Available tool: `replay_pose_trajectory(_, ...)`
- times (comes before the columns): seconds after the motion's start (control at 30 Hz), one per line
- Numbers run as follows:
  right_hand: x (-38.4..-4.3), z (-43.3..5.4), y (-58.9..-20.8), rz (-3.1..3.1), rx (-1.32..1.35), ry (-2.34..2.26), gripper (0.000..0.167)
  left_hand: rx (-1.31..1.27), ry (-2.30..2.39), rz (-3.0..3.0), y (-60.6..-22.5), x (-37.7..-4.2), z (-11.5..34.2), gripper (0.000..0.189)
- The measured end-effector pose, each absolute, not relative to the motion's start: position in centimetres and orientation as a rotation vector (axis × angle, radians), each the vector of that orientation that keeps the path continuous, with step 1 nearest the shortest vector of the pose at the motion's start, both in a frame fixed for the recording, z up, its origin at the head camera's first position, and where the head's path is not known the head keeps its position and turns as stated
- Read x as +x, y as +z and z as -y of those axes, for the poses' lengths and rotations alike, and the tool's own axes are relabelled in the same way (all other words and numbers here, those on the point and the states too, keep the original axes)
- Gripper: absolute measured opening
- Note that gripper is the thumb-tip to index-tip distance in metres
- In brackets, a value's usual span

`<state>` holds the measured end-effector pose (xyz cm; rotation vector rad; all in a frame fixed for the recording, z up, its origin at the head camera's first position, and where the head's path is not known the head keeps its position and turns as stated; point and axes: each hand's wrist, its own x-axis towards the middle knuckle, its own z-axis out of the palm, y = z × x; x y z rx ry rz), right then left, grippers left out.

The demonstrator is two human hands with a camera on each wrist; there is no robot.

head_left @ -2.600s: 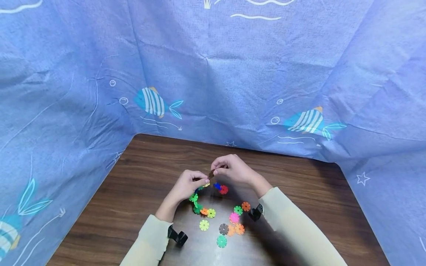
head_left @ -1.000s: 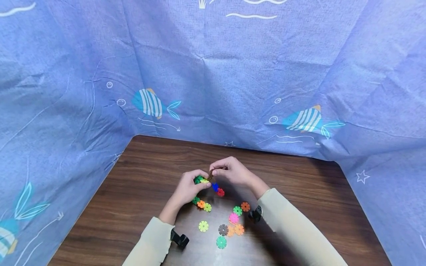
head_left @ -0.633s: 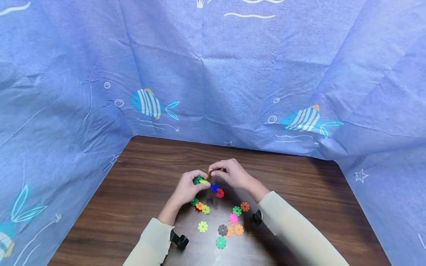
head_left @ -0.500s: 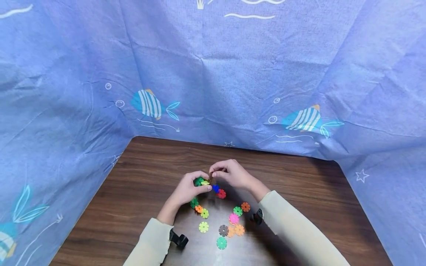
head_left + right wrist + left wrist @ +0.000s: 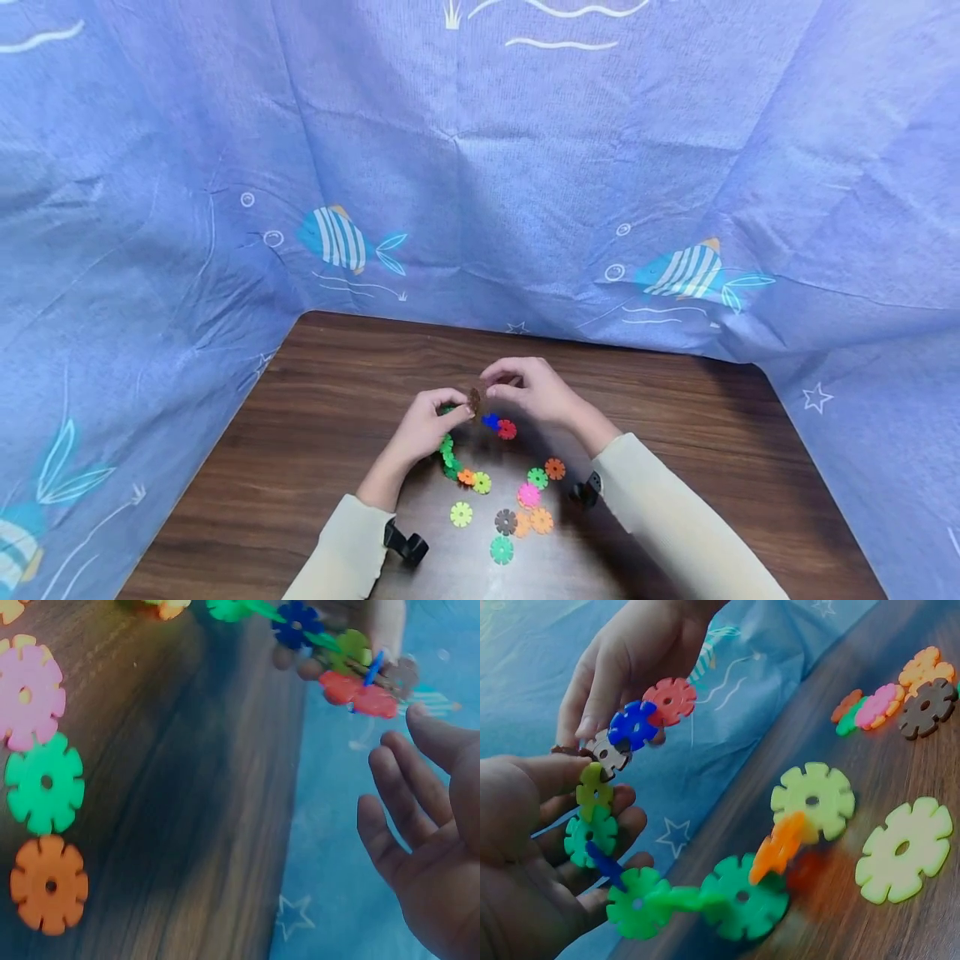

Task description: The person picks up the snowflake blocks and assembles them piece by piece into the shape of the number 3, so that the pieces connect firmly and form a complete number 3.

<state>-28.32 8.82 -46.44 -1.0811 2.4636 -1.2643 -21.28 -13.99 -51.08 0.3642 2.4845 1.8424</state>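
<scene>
Bright head view with pale glare on the tabletop [image 5: 446, 577], dimmer wrist views, blurry red pieces [image 5: 376, 702] in the right.

Mid-frame in the left wrist view, my chain of notched plastic discs [image 5: 641, 924] mixes red, blue, brown, orange, green and yellow-green. My fabric sleeves [image 5: 678, 518] are cream. Dark grain streaks the brown wood-look tabletop [image 5: 322, 408]; across the head view's upper half, blue cloth [image 5: 510, 192] carries white-striped teal fish [image 5: 341, 239].

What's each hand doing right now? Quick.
Left hand: closed, holding the chain of notched discs.
Right hand: open, holding nothing, close to the chain's brown and red end.
</scene>
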Motion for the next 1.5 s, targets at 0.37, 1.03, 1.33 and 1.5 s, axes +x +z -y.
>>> replay_pose_trajectory(0.37,-24.9,-17.0,-49.7,-2.658,-0.961,-0.952,0.017,0.247,1.927,-2.547,-51.4,-21.3,14.0,0.006)
replay_pose_trajectory(1.03,-23.3,-18.4,-52.0,-2.621,-0.88,-0.857,0.019,0.193,2.012,-2.516,-50.9,-20.9,13.9,0.007)
replay_pose_trajectory(1.33,-26.7,-13.5,-44.7,-2.626,-0.945,-1.258,0.012,0.207,1.953,-2.581,-50.3,-20.5,13.4,0.005)
replay_pose_trajectory(1.5,-26.8,-9.2,-41.2,-2.606,-1.115,-1.347,0.01,0.319,1.969,-2.598,-48.4,-19.6,12.9,0.006)
